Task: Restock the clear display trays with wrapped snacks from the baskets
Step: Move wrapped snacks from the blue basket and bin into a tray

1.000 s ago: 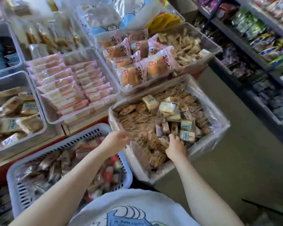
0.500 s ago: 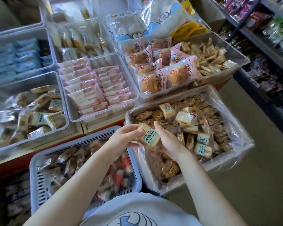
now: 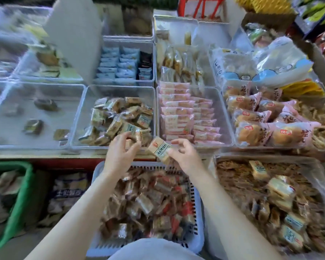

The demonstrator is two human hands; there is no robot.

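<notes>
My right hand [image 3: 185, 156] pinches a beige wrapped snack [image 3: 160, 149] with a blue label, held just in front of the clear display trays. Beside it, my left hand [image 3: 120, 152] curls its fingers round a second, clear-wrapped snack [image 3: 136, 133] at the front edge of a clear tray [image 3: 79, 117] heaped with similar packets. Under both hands stands a pale blue slotted basket [image 3: 197, 203] full of brown and red wrapped snacks. At the right, a plastic-lined bin [image 3: 319, 173] holds thin brown snacks and several of the beige packets.
The neighbouring clear trays hold pink packets [image 3: 178, 113] in rows, wrapped buns [image 3: 261, 132], blue packets [image 3: 118, 62], and, at the left, only a few dark packets [image 3: 33, 126]. A green basket [image 3: 23, 196] stands at the lower left. Bagged goods are piled at the back right.
The view swung left from the lined bin to the display trays. Both hands rose from the bin with packets and moved left, over the blue basket, to the tray's front edge.
</notes>
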